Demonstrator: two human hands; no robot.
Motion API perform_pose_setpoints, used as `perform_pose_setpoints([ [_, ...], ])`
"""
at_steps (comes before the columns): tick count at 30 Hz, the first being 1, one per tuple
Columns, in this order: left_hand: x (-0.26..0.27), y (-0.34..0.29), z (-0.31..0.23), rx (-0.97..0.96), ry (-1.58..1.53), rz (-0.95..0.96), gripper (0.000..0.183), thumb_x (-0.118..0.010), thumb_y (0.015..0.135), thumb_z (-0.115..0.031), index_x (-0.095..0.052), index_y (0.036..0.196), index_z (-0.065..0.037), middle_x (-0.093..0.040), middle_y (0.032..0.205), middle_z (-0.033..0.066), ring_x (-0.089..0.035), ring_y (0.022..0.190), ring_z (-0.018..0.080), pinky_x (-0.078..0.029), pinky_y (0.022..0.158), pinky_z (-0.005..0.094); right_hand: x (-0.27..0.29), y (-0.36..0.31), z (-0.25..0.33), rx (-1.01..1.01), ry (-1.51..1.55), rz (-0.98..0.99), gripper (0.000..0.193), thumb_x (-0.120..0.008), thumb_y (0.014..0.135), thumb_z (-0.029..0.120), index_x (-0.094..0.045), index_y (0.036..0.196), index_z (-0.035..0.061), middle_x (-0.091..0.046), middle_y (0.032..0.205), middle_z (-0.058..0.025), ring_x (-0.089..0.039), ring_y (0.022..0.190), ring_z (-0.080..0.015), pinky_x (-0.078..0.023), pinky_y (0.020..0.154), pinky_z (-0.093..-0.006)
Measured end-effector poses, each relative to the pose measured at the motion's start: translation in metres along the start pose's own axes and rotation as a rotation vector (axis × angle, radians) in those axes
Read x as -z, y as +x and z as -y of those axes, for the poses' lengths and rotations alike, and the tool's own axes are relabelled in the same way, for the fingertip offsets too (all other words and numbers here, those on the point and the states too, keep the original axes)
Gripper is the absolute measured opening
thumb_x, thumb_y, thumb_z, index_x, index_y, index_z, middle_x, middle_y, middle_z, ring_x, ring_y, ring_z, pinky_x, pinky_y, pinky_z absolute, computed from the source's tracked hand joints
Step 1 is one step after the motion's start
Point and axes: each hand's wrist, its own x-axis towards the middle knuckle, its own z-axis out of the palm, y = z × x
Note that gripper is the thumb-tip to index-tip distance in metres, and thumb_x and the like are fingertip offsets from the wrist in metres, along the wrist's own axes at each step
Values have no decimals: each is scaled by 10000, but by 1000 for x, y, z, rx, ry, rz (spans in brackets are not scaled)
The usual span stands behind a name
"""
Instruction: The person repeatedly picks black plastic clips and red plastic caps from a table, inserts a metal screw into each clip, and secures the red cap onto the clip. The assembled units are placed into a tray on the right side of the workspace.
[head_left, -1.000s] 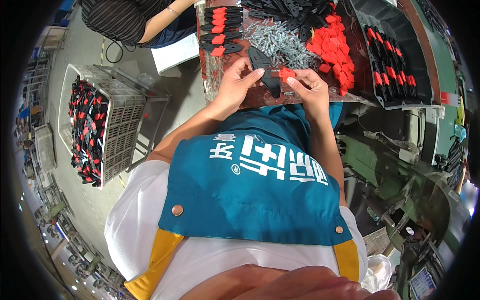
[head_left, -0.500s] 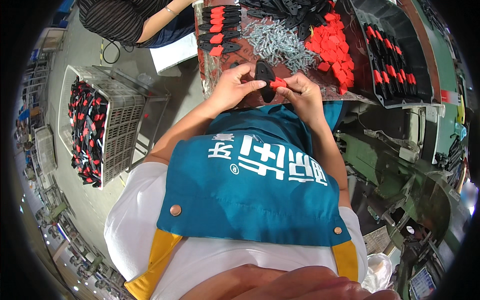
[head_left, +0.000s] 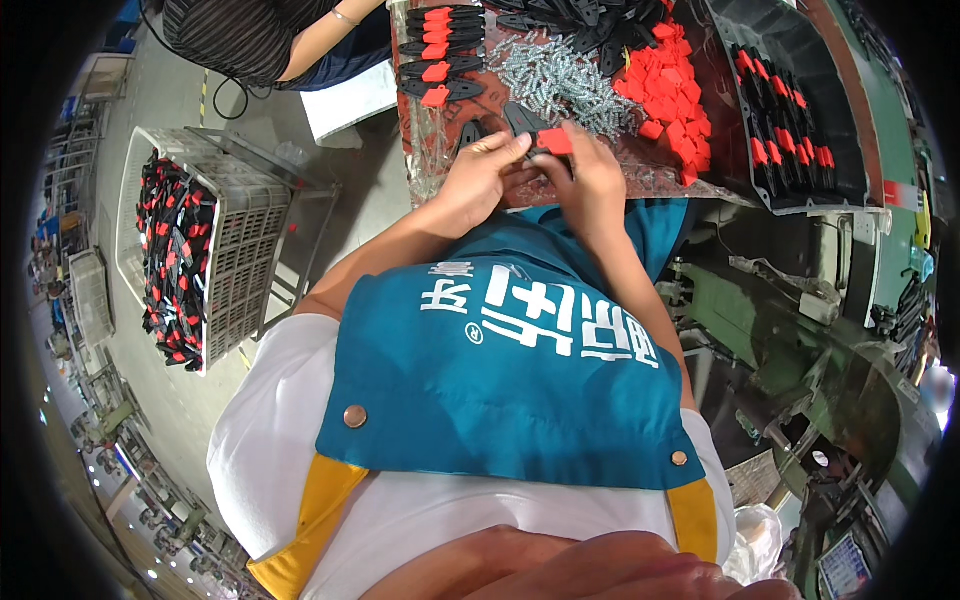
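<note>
Above the table's near edge, my left hand [head_left: 478,178] is closed, thumb and fingers pinching a flat, pointed black plastic part [head_left: 522,120]. My right hand [head_left: 594,185] is closed too, its fingers around a small red plastic piece [head_left: 555,142] that lies against the black part. Fingers hide where the two meet. Another black part [head_left: 469,134] lies on the table just beyond my left hand. Farther off are a heap of small metal springs [head_left: 560,85] and, to its right, a pile of loose red pieces [head_left: 665,95].
A row of black parts with red pieces [head_left: 436,50] lies at the table's left; loose black parts [head_left: 590,35] lie at the back. A black bin [head_left: 800,110] at right holds several joined ones. Left stands a full plastic crate [head_left: 245,230]. A person's arm [head_left: 318,45] shows far left.
The black part has tilted and turned, its tip now pointing away over the table. My right hand has moved slightly left, and the red piece now sits higher between my hands.
</note>
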Motion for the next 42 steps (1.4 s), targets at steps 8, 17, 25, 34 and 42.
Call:
perform_pose_setpoints([
  [8, 14, -6, -15, -133, 345, 75, 105, -614, 915, -150, -627, 912, -45, -610, 874, -9, -583, 792, 77, -491, 736, 235, -1, 12, 15, -71, -53, 126, 482, -825, 625, 337, -650, 928, 6, -578, 833, -143, -569, 756, -336, -467, 680, -419],
  [17, 67, -18, -34, -384, 811, -324, 359, -623, 908, -250, -560, 1164, -7, -572, 822, 11, -508, 646, 65, -432, 537, 216, -35, 13, 5, -433, 285, 500, 552, -748, 700, 471, -635, 888, -35, -634, 908, -214, -619, 860, -346, -486, 778, -396],
  [25, 99, 0, 11, -345, 774, -384, 401, -571, 932, -249, -524, 1244, -2, -524, 870, 38, -482, 575, 74, -387, 480, 224, -69, 9, 29, -347, 199, 571, 569, -650, 799, 458, -502, 983, -60, -637, 828, -271, -637, 818, -413, -502, 721, -467],
  [34, 101, -3, 4, -325, 903, -384, 504, -588, 898, -144, -431, 1355, -4, -466, 1131, 94, -490, 630, 89, -420, 535, 233, -33, 48, -39, -438, 193, 376, 476, -624, 848, 312, -507, 1114, -64, -637, 733, -207, -645, 726, -372, -495, 651, -438],
  [42, 66, -18, -33, -480, 648, -438, 481, -614, 872, -93, -446, 1317, -28, -435, 1141, 51, -453, 686, 76, -404, 579, 207, -47, 142, -144, -508, -535, 485, 435, -610, 839, 369, -608, 1046, -14, -653, 1030, -220, -638, 961, -372, -516, 803, -451],
])
